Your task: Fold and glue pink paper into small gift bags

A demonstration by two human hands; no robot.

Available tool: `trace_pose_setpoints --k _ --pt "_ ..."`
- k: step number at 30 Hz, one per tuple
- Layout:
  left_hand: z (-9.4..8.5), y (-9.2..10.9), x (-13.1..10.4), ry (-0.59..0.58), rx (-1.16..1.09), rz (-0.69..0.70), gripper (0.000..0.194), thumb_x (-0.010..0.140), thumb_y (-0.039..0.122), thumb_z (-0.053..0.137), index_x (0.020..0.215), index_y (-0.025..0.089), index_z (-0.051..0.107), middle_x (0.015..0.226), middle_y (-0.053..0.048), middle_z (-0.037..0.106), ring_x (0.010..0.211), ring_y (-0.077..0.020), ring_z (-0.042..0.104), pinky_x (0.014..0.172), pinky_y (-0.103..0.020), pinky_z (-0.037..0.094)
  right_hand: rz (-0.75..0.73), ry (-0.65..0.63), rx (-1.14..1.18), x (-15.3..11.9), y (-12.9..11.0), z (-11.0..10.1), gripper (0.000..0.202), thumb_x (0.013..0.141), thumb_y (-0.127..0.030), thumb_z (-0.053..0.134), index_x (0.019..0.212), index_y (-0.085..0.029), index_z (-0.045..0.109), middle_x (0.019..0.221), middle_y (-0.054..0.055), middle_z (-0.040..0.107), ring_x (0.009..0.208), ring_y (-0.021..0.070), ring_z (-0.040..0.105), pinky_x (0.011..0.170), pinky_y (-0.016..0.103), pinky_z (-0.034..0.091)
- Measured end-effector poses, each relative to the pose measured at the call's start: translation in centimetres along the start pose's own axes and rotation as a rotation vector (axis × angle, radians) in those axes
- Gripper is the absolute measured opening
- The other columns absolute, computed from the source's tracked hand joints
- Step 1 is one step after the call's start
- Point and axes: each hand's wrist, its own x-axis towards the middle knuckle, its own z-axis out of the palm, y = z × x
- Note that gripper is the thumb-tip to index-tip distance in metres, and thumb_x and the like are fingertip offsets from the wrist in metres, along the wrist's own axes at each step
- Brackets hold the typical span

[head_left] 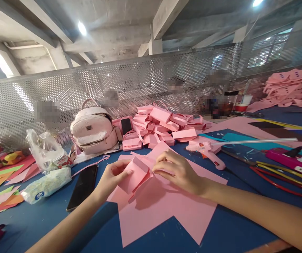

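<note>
Head view: the left hand [115, 174] is nearly closed, its thumb on the front of a small folded pink box [135, 174] and its fingers curled behind, gripping it. The box is tilted, held up over the middle of some pink sheets [164, 214] with pointed corners, which lie on the blue bench [100, 228]. The right hand [176, 170] is partly curled, palm down, its fingertips at the box's right side; whether they pinch the paper, I cannot tell

Beyond the hands is a heap of pink boxes [164, 123], some with thin loops. Left of the heap stands a pale backpack [93, 131], and a small dark phone [126, 126] leans between them. A larger black phone [83, 184] lies near the left forearm, with a tissue pack [48, 184] and a clear plastic bag [44, 153] farther left, beside coloured paper [2, 182]. Right of the heap, a pink glue gun [209, 151] lies on its side near the sheets, then red and yellow handles [282, 175] and a magenta power strip [294, 161]. A perforated metal panel [137, 75] runs behind everything, and people are dimly visible through it
</note>
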Motion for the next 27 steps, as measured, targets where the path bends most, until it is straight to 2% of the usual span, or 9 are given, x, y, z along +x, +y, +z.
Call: trace_pose_setpoints --k 8,20,27 --pt "0.6 0.35 -0.18 -0.034 -0.015 -0.002 0.039 0.079 0.043 0.078 0.108 0.017 0.075 0.108 -0.01 0.075 0.095 -0.0245 0.069 0.079 -0.027 0.053 -0.109 0.055 -0.108 0.17 -0.41 -0.02 0.013 0.097 -0.019 0.059 0.09 -0.021 0.069 0.085 0.004 0.062 0.079 0.0154 0.056 0.072 0.029 0.044" --pt "0.83 0.61 -0.37 -0.039 0.019 -0.013 0.042 0.079 0.047 0.077 0.108 0.016 0.075 0.109 -0.01 0.075 0.095 -0.0258 0.068 0.077 -0.028 0.053 -0.188 0.017 -0.189 0.38 -0.62 -0.44 0.018 0.099 -0.02 0.054 0.089 -0.022 0.069 0.085 0.004 0.062 0.076 0.0162 0.052 0.07 0.029 0.041" --pt "0.98 0.7 -0.44 -0.05 0.012 -0.018 0.042 0.079 0.047 0.077 0.108 0.017 0.075 0.109 -0.011 0.075 0.094 -0.0264 0.069 0.077 -0.028 0.053 -0.25 -0.004 -0.241 0.76 -0.68 -0.73 0.026 0.097 -0.011 0.049 0.087 -0.023 0.069 0.085 0.003 0.061 0.076 0.0161 0.05 0.069 0.029 0.041"
